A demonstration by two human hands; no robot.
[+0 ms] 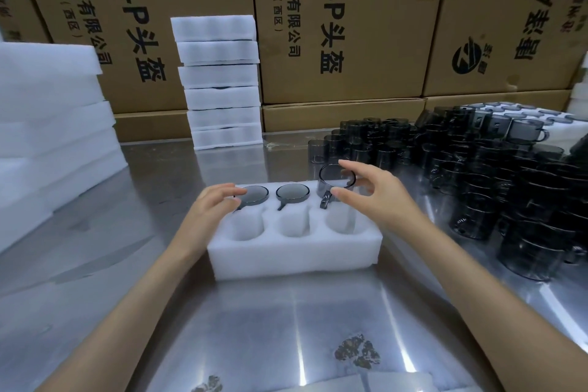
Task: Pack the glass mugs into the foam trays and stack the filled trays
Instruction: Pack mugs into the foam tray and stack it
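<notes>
A white foam tray (pixel 296 251) with six round pockets lies in the middle of the steel table. Its far row holds two dark glass mugs, one far left (pixel 254 195) and one in the middle (pixel 292 193). A third mug (pixel 336 183) stands partly sunk in the far right pocket, handle toward me. My right hand (pixel 378 194) has its thumb and fingers spread around that mug's rim. My left hand (pixel 216 200) rests with relaxed fingers on the tray's far left corner, fingertips at the left mug's rim. The three near pockets are empty.
A big crowd of loose dark glass mugs (pixel 477 175) covers the table's right side. A stack of filled foam trays (pixel 222 83) stands behind the tray. Foam slabs (pixel 54 124) are piled at left. Cardboard cartons (pixel 350 25) wall the back.
</notes>
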